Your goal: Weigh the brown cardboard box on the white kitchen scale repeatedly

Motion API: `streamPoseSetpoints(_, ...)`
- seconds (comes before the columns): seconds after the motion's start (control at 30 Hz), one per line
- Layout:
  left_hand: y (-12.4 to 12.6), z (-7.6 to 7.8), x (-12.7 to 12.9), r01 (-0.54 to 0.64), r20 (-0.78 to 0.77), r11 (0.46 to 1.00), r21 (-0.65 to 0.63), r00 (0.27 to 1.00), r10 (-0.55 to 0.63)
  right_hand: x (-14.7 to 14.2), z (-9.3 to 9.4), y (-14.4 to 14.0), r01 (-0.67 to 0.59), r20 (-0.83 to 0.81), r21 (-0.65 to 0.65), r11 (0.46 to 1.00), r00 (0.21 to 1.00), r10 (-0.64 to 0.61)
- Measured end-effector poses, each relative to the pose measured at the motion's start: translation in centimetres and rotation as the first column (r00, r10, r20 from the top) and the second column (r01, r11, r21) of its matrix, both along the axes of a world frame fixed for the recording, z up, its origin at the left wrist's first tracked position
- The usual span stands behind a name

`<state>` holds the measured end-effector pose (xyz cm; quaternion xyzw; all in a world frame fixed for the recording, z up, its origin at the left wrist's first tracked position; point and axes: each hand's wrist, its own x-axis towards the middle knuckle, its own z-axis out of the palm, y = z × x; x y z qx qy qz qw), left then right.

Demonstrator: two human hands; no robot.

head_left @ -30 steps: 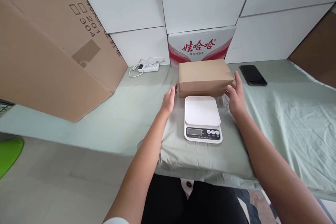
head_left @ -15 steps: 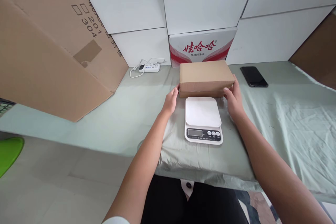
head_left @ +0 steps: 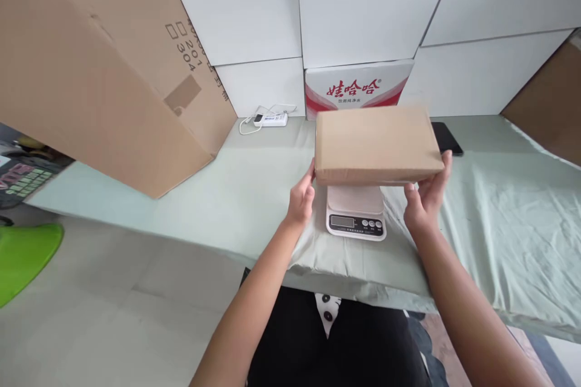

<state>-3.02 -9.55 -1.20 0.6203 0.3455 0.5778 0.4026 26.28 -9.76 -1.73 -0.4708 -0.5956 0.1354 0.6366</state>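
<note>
Between my two hands a closed brown cardboard box [head_left: 376, 140] is held up over the back part of a white kitchen scale [head_left: 356, 225]. My left hand [head_left: 300, 196] grips the box at its left end, its fingertips partly hidden. At the lower right corner, my right hand [head_left: 429, 196] has its thumb at the front and its fingers around the end. The scale's display and three round buttons face me; most of its weighing plate is covered by the box.
Behind stand white boxes [head_left: 358, 9] and a carton with red lettering [head_left: 354, 89]. A black phone [head_left: 447, 138] lies right of the box, a white power strip with cable [head_left: 271, 120] to the left. A large cardboard carton [head_left: 136, 91] leans over the table's left side.
Both hands have lifted the cardboard box off the table behind the scale and brought it nearer, above the weighing plate. The camera view has shifted slightly.
</note>
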Motion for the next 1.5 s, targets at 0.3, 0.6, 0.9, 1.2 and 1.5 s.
streamPoseSetpoints(0.3, -3.9, -1.1, -0.9, 0.055, -0.089, 0.998, -0.012, 0.994, -0.056, 0.5, -3.1, -3.5, 0.08, -0.012, -0.041, 0.996, 0.997, -0.081)
streamPoseSetpoints(0.6, -4.0, -0.5, -0.8, 0.031, -0.094, 0.998, -0.055, 0.995, -0.036, -0.1, -2.4, -3.7, 0.138, -0.005, -0.085, 0.987, 0.99, -0.139)
streamPoseSetpoints(0.9, -3.2, -2.2, -0.9, -0.001, -0.025, 1.0, -0.02, 1.0, 0.001, 0.2, -2.3, -3.6, 0.201, -0.129, -0.002, 0.98, 0.971, -0.199)
streamPoseSetpoints(1.2, -3.4, -1.8, -0.9, 0.016, -0.04, 0.999, -0.039, 0.999, -0.018, -0.6, -0.9, -4.0, 0.139, -0.149, -0.011, 0.99, 0.979, -0.139)
streamPoseSetpoints(1.5, 0.9, 1.5, -0.7, 0.005, -0.003, 0.999, 0.036, 1.0, -0.005, -0.7, 5.1, -0.8, -0.01, -0.151, 0.035, 0.999, 0.988, 0.016)
